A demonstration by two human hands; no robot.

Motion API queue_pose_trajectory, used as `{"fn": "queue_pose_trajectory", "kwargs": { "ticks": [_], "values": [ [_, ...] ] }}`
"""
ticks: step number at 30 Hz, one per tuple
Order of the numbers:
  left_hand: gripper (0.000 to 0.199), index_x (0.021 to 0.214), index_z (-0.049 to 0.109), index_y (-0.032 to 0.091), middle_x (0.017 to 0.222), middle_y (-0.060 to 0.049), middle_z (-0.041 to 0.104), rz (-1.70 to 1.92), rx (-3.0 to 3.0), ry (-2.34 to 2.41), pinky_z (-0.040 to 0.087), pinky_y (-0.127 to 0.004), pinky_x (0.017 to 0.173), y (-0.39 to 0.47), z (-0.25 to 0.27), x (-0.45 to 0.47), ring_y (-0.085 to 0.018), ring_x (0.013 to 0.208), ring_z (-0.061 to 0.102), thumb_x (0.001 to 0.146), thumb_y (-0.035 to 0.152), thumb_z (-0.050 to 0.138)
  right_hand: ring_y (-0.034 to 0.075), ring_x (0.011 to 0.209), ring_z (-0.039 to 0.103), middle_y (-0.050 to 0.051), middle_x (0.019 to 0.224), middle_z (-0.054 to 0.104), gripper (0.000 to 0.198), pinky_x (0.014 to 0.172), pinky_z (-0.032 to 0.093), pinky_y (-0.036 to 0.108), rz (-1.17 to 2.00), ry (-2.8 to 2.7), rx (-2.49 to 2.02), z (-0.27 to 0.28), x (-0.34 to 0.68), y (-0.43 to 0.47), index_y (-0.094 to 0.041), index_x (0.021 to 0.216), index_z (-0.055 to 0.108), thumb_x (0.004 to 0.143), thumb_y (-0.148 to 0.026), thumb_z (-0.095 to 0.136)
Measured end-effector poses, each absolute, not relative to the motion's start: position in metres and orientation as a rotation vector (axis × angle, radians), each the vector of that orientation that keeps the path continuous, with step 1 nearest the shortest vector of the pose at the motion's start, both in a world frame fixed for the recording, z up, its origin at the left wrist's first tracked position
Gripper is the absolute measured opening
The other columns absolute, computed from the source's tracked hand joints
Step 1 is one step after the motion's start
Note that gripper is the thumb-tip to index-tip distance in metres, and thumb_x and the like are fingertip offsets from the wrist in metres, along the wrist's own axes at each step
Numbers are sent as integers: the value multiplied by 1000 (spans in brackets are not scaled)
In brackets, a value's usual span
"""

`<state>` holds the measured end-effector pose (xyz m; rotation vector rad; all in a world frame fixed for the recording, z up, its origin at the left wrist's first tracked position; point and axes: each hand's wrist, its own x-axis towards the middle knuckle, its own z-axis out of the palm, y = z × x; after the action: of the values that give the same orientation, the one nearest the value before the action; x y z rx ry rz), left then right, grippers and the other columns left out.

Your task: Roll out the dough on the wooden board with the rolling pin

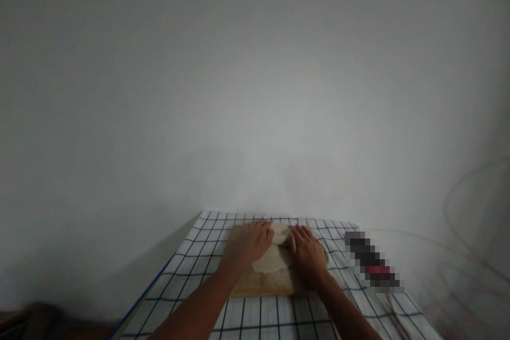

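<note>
head view showed the left hand (258,237) and the right hand (307,249) apart from each other, over opposite sides of the far part of a pale dough sheet (271,261). it lay flat on a wooden board (265,285). whether either hand gripped anything, i could not tell. under the board spread a white tablecloth (191,260) with dark grid lines; a pixelated object (372,263) lay to its right.
</note>
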<state>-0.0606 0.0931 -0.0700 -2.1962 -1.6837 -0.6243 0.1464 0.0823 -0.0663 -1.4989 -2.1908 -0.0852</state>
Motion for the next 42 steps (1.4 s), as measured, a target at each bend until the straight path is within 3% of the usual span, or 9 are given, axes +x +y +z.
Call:
{"fn": "queue_pose_trajectory", "kwargs": {
  "ticks": [10,15,18,22,26,32,37,42],
  "values": [
    [44,142,56,24,144,-7,61,-670,-2244,-1547,37,-49,117,12,-63,-63,-25,135,53,102,27,38,22,147,37,5,158,45,47,121,24,46,-8,-2193,-1488,-76,154,10,-27,148,49,103,-27,34],
    [46,140,58,29,140,-3,63,-647,-2318,-1562,39,-43,117,-15,-59,-68,-21,131,55,98,20,39,22,141,46,5,150,54,44,124,19,47,-54,-2186,-1441,-69,153,-20,-28,140,58,103,-25,34],
    [48,140,58,29,142,-2,62,-645,-2316,-1573,39,-43,117,-14,-58,-69,-20,132,55,97,18,39,22,139,49,8,147,57,45,124,22,44,-50,-2207,-1428,-65,149,-18,-25,139,60,105,-28,30],
    [45,139,59,28,143,-4,62,-593,-2309,-1569,40,-43,117,4,-58,-69,-22,132,56,98,21,41,22,146,39,13,154,47,50,124,23,42,-31,-2236,-1413,-67,144,7,-14,148,50,107,-34,29],
    [44,140,58,23,144,-6,61,-549,-2306,-1547,39,-44,118,29,-59,-70,-22,134,54,100,22,39,23,148,35,13,155,45,52,124,21,45,-42,-2251,-1431,-70,141,40,-13,148,48,107,-38,28],
    [44,139,57,20,143,-9,62,-508,-2292,-1559,43,-40,114,60,-56,-74,-21,129,58,104,29,33,25,139,47,14,143,59,51,117,29,43,-108,-2338,-1390,-57,135,84,-15,133,62,108,-38,24],
    [40,131,61,21,135,-12,65,-320,-2242,-1607,50,-43,104,86,-54,-75,-26,123,61,103,26,33,24,111,65,13,115,72,47,99,43,40,-83,-2373,-1477,-46,126,111,-20,111,70,108,-33,25],
    [40,116,67,19,113,-15,70,-207,-2262,-1661,52,-42,94,120,-48,-77,-27,109,65,102,21,30,29,113,64,17,120,70,46,99,43,47,-11,-2310,-1649,-39,116,142,-18,112,71,105,-36,29]
  ]
}}
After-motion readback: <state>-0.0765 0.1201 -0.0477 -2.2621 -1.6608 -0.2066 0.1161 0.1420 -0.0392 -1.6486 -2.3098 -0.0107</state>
